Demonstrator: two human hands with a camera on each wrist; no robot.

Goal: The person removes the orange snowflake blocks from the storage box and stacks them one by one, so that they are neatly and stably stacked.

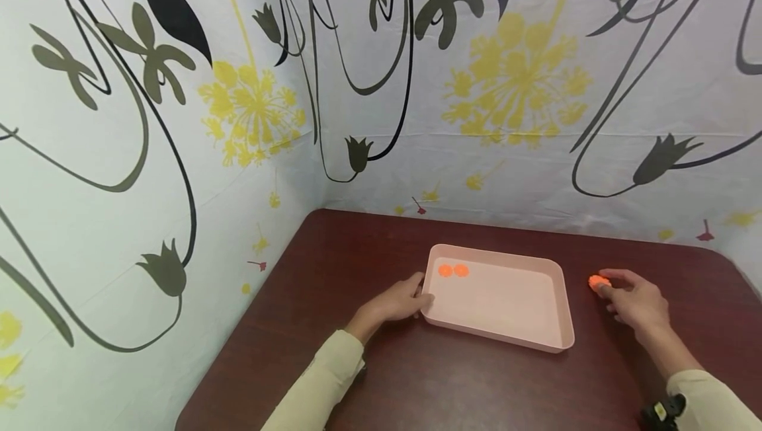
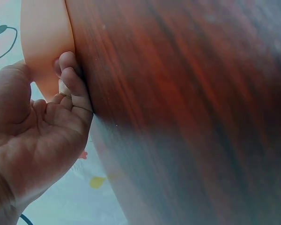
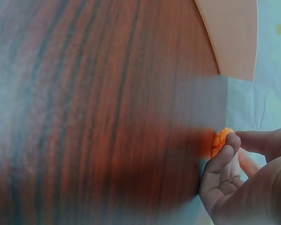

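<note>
A pale pink rectangular tray [image 1: 497, 305] lies on the dark reddish-brown table. Two flat orange discs [image 1: 454, 271] sit side by side in its far left corner. My left hand [image 1: 395, 300] grips the tray's left side, the thumb at the rim and the fingers against the outer wall. To the right of the tray, my right hand [image 1: 639, 305] pinches a small round orange piece with a ridged edge [image 1: 597, 283] between thumb and fingers, at or just above the tabletop. The right wrist view shows this ridged orange piece [image 3: 218, 141] at the fingertips, partly hidden by them.
The wooden table [image 1: 369, 246] has rounded far corners. Behind it and along its left side hangs a white cloth [image 1: 381, 107] printed with flowers. A dark device [image 1: 663, 412] is worn at the right wrist.
</note>
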